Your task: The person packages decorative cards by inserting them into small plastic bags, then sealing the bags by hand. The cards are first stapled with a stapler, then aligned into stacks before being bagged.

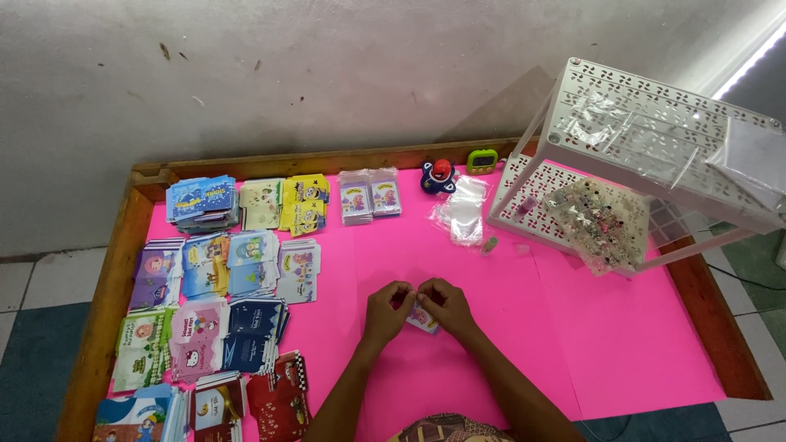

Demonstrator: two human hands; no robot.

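- Your two hands meet near the middle of the pink table (508, 344), and between them sits a small printed card packet (423, 317), lifted just off the surface or barely touching it.
- Your left hand (386, 308) has its fingers curled shut, pinching the packet's top left edge; your right hand (444, 304) is closed the same way on the top right edge, knuckles touching or nearly touching the left.
- By my reading you are working at the packet's mouth, either opening it or sealing it; which one I cannot tell from this view.
- Whatever follows calls for a fine fingertip grip, since the packet is thin and would buckle easily.
- Far of your hands lie clear plastic sleeves (463, 211), with a small toy (439, 175) and a green timer (482, 160) beyond.
- Left, stacks of printed cards (221, 286) fill the table in rows.
- Right and far stands a white perforated rack (655, 155), holding a bag of small trinkets (602, 221).
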